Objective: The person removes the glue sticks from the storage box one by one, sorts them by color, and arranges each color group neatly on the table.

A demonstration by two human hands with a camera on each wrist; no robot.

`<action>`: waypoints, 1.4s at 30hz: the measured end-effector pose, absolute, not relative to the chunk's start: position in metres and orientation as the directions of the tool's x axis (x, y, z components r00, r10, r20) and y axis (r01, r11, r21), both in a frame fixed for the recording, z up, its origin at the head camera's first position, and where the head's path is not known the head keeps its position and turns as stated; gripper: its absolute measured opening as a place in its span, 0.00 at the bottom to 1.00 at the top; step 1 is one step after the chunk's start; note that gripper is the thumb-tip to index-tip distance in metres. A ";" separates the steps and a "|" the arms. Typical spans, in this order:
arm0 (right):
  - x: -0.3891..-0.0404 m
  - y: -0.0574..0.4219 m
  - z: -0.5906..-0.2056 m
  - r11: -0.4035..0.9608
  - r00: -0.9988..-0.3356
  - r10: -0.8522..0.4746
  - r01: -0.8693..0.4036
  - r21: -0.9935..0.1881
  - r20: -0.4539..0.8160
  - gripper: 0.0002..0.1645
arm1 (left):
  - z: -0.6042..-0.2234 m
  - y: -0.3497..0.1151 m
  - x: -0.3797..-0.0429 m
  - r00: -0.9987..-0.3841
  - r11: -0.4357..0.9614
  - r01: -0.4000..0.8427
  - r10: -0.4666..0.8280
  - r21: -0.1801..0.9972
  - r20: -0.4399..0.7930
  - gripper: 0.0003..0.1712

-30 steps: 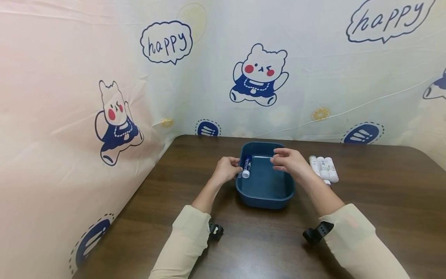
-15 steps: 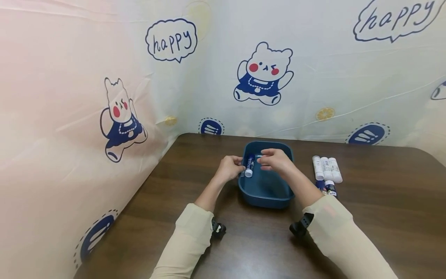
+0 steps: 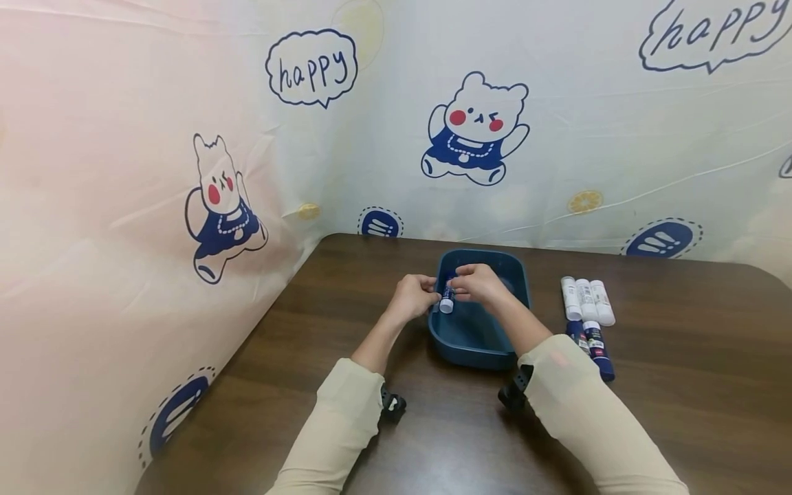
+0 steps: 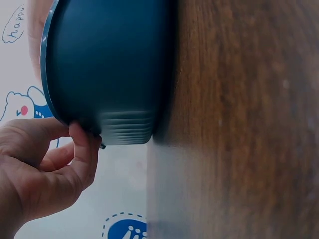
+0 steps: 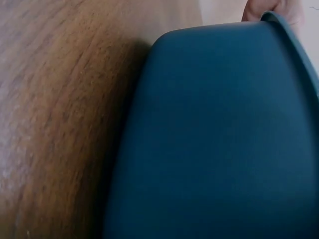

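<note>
A dark blue plastic bin [image 3: 473, 356] sits on the table, and inside it, along the left wall, lies a navy glue stick [image 3: 447, 304] with a white cap. My left hand [image 3: 413, 299] pinches the bin's left rim; the left wrist view shows that hand [image 4: 47, 174] with thumb and fingers at the rim's edge. Over the bin, my right hand [image 3: 484, 285] reaches leftward, its loosely bent fingertips right at the glue stick and overlapping its upper part. In the right wrist view the bin's outer wall [image 5: 224, 124] hides most of the scene.
To the right of the bin, several white glue sticks [image 3: 584, 300] lie side by side on the brown table [image 3: 433, 440]. Two navy glue sticks [image 3: 598, 350] lie just in front of them, one partly behind the right sleeve [image 3: 578, 392]. A printed curtain [image 3: 383, 137] hangs behind.
My right hand has moved left across the bin to the glue stick, uncovering the navy glue sticks on the table. The left hand stays at the rim. The head view has shifted slightly.
</note>
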State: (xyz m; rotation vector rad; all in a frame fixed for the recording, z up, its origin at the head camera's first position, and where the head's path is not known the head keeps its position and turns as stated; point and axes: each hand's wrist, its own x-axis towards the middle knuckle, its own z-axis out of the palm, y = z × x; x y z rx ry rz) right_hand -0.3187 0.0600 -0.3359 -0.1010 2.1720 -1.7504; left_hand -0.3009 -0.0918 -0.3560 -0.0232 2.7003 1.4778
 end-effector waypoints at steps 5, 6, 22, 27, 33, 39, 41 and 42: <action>-0.326 0.058 -0.340 0.208 -0.932 -0.247 0.217 -0.954 -0.266 0.32 | -0.356 -0.090 -0.301 -0.998 0.550 -0.051 0.012 0.834 -0.069 0.22; -0.328 0.058 -0.340 0.195 -0.930 -0.241 0.235 -0.952 -0.279 0.32 | -0.356 -0.090 -0.301 -0.998 0.549 -0.051 0.011 0.834 -0.069 0.22; -0.336 0.046 -0.357 0.355 -0.942 -0.152 0.232 -0.906 -0.301 0.31 | -0.356 -0.093 -0.300 -0.997 0.541 -0.050 0.023 0.840 -0.074 0.22; -0.334 0.045 -0.360 0.417 -0.948 -0.139 0.207 -0.885 -0.287 0.32 | -0.357 -0.093 -0.301 -0.997 0.538 -0.047 0.022 0.842 -0.069 0.22; -0.333 0.044 -0.365 0.482 -0.956 -0.130 0.170 -0.859 -0.262 0.34 | -0.357 -0.091 -0.301 -0.997 0.543 -0.054 0.020 0.838 -0.077 0.22; -0.333 0.038 -0.370 0.680 -0.972 -0.154 0.028 -0.733 -0.180 0.34 | -0.358 -0.091 -0.302 -0.998 0.560 -0.044 0.010 0.827 -0.060 0.21; -0.332 0.037 -0.371 0.720 -0.975 -0.160 -0.010 -0.694 -0.152 0.34 | -0.358 -0.091 -0.302 -0.999 0.562 -0.039 0.009 0.826 -0.052 0.21; -0.332 0.037 -0.371 0.733 -0.976 -0.165 -0.026 -0.680 -0.140 0.34 | -0.358 -0.090 -0.302 -0.999 0.562 -0.038 0.008 0.826 -0.052 0.21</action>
